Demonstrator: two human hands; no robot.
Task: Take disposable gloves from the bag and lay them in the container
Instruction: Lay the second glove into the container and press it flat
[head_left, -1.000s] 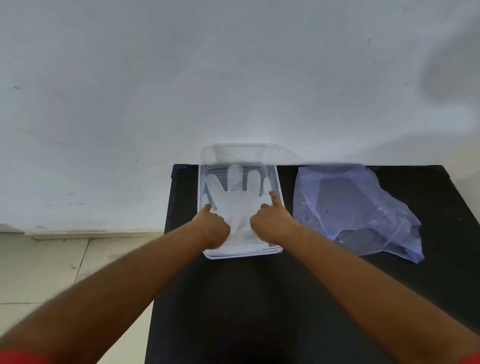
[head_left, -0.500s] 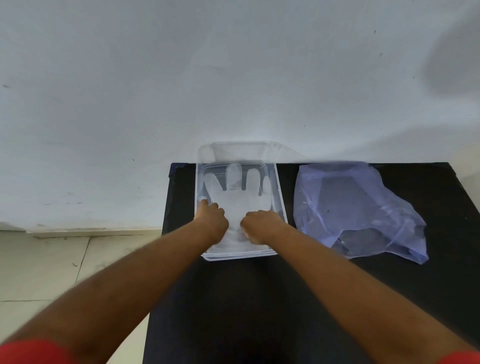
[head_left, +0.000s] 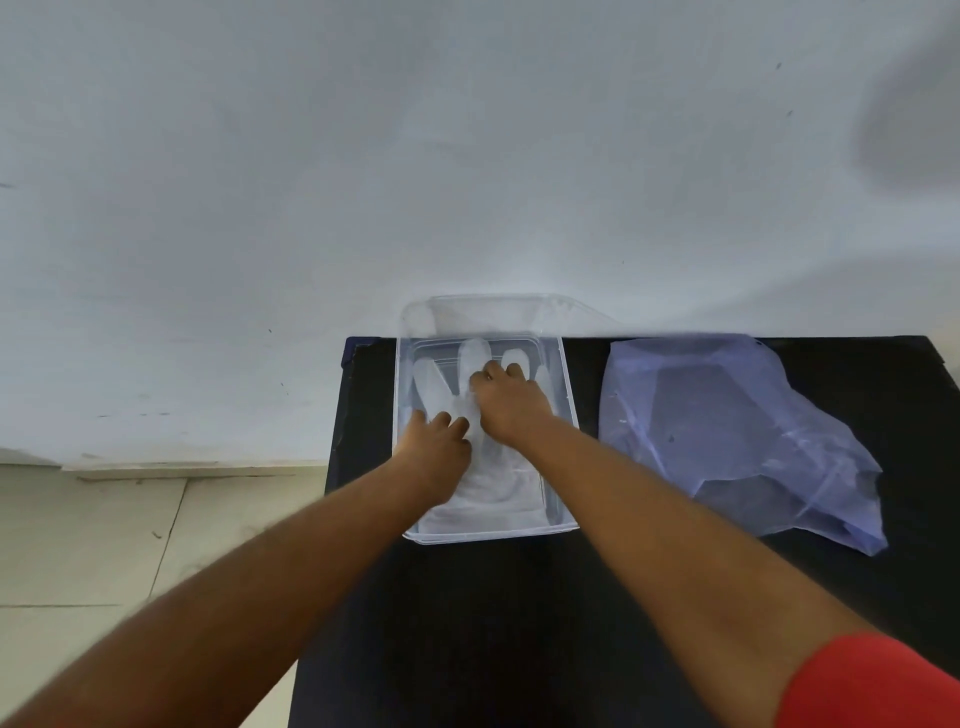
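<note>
Black table (head_left: 519, 623), beneath both forearms. Bluish plastic bag (head_left: 727, 441), crumpled, well right of the right fingertips. Clear container (head_left: 569, 415), enclosing both hands. Clear glove (head_left: 498, 488), flat inside the container, under the fingers. Right hand (head_left: 511, 410), fingers curled onto the glove's fingers. Left hand (head_left: 436, 447), fingers together, pressing the glove's palm.

translucent glove (head_left: 480, 483) flat in clear container (head_left: 569, 415); crumpled bluish bag (head_left: 737, 436) beside.
</note>
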